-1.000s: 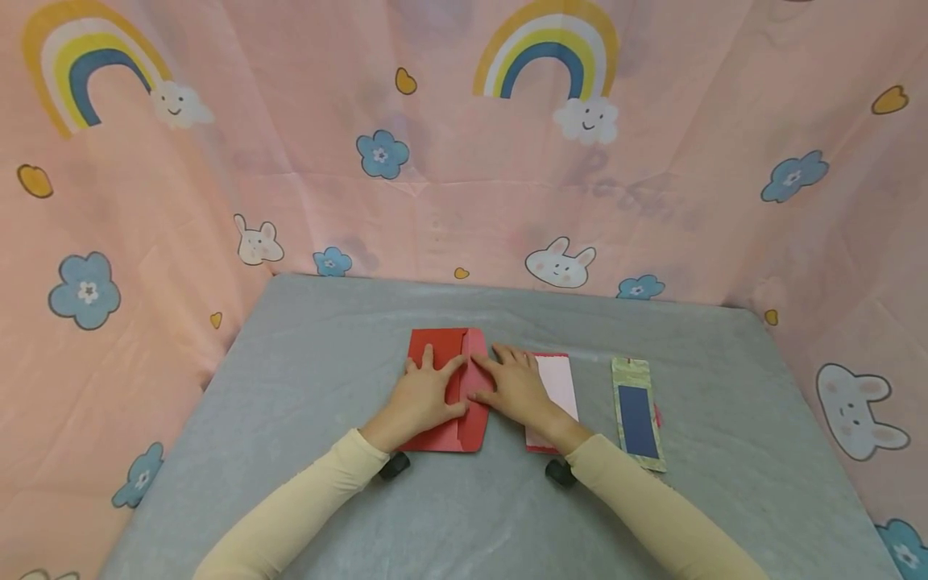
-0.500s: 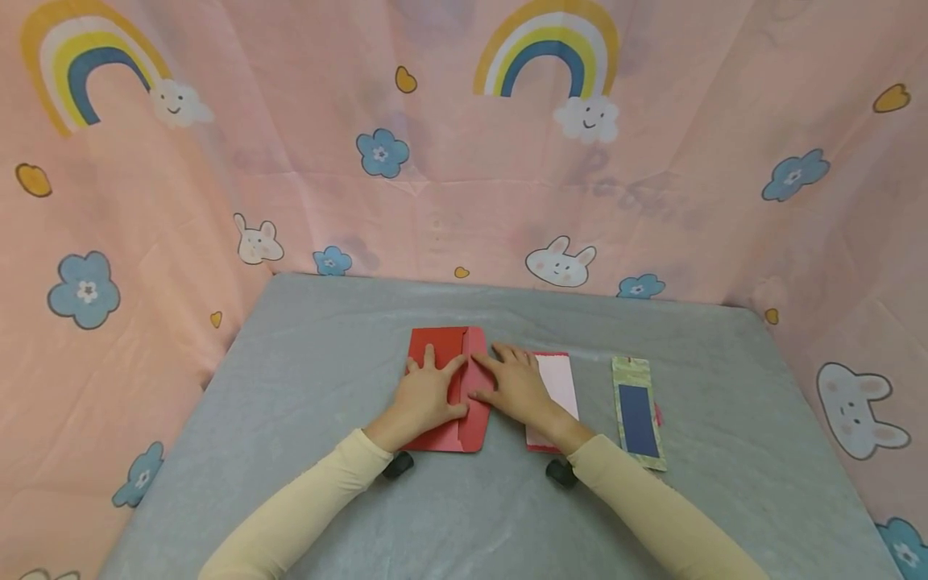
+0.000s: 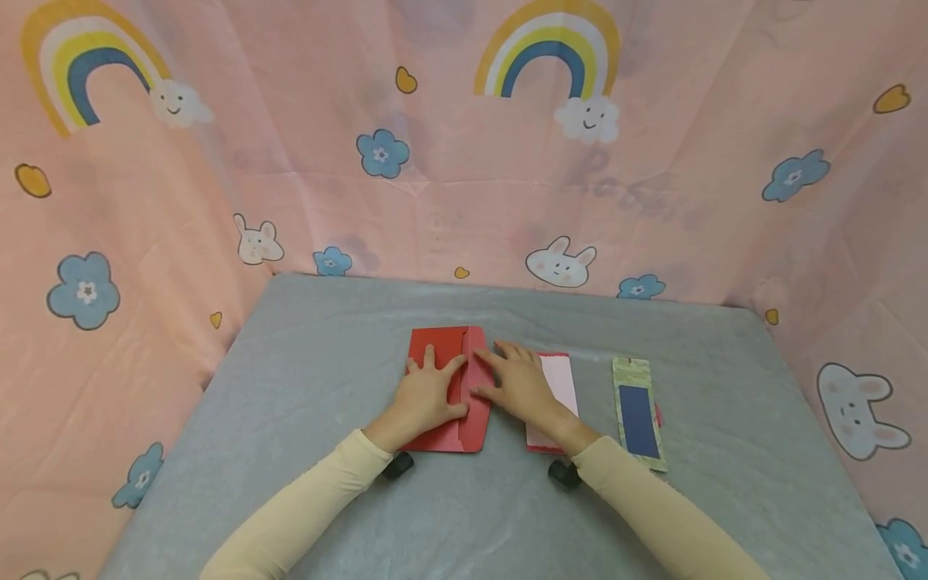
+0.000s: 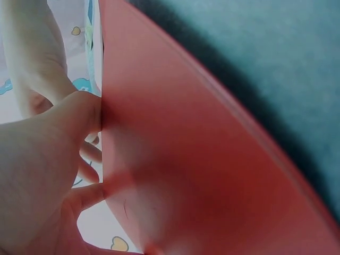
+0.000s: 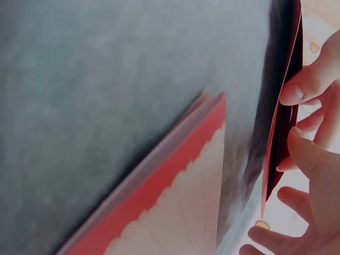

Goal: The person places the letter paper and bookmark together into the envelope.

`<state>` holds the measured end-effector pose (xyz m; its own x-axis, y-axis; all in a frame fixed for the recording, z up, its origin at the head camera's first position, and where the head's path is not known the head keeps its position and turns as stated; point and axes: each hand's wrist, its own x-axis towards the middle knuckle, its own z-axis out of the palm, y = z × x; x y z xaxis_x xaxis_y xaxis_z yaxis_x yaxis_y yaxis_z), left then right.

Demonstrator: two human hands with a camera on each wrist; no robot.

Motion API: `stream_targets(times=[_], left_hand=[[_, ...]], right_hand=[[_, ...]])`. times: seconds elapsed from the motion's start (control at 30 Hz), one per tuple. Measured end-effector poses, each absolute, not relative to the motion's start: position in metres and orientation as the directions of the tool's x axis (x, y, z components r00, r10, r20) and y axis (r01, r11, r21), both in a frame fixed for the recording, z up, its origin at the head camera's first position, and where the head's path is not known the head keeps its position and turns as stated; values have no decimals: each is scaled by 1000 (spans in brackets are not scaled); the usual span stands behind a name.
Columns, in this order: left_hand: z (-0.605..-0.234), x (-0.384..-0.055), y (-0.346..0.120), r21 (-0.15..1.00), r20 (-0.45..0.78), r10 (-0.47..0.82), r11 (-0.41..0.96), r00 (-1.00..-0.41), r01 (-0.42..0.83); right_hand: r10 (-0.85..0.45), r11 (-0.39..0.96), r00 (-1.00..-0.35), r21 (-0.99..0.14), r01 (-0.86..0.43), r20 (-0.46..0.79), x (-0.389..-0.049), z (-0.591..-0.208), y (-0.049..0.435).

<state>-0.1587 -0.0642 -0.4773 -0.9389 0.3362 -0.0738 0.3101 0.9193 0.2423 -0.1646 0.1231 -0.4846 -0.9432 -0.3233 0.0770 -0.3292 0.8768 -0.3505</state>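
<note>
A red envelope lies on the cloth, its lighter flap folded out to the right. My left hand rests on its body with the fingers spread, the thumb close to the flap's fold. My right hand is at the flap, thumb and index fingertips on or right at it, the other fingers loosely apart. Partly under the right hand in the head view lies a pale pink card with red edges. The left wrist view shows the envelope side-on; in the right wrist view the card stands out below the hand.
To the right lies a narrow green strip with a dark blue panel and a bit of pink at its side. Grey cloth covers the table. A pink patterned curtain closes off the back and both sides.
My right hand has shifted very slightly to the right along the flap. The left hand and the envelope stay almost where they were.
</note>
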Motion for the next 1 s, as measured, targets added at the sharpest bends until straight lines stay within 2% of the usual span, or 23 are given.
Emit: stream_targets(times=[0.43,0.87,1.0], left_hand=[[-477,-159,-64,248,-84,337,918,-938,308],[-477,-158,-65,268,-82,333,915,-939,302],[-478,-158,-65,264,-66,338,913,-939,310]], right_hand=[[-297,860,-950,-404,-311,100,-162,-480,138],[-287,846,-940,-410,-339,185,-159,-471,162],[-280,819,-935,-455,-351,217,-159,-469,173]])
